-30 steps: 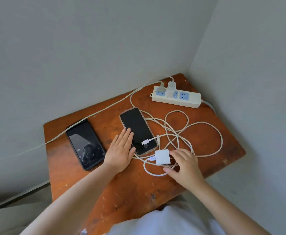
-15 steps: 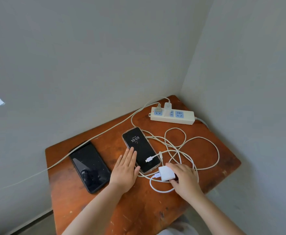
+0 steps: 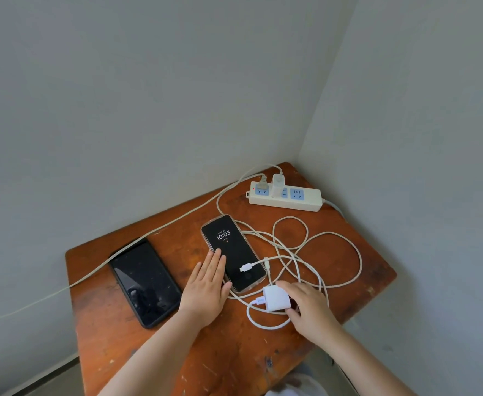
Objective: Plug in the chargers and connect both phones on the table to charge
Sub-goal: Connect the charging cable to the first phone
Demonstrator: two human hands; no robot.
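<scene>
Two phones lie on a small wooden table (image 3: 234, 352). The left phone (image 3: 144, 281) is dark. The lit phone (image 3: 231, 250) shows 10:03, and a loose white cable plug (image 3: 246, 267) rests on its screen. My left hand (image 3: 206, 287) lies flat, fingers on the lit phone's left edge. My right hand (image 3: 306, 304) grips a white charger block (image 3: 274, 298) with a cable in it. At the back stands a white power strip (image 3: 306, 202) with a white charger (image 3: 278, 182) and another plug (image 3: 262, 182) in it. Tangled white cables (image 3: 314, 252) lie between.
Grey walls meet in a corner right behind the table. A long cord (image 3: 148, 234) runs from the strip off the table's left side. The strip's right socket (image 3: 296, 193) has nothing in it. Floor shows below the table's front and right edges.
The view has tilted up, so the table sits lower in frame. The right phone's screen lit up. My right hand closed around the charger block and tilted it up.
</scene>
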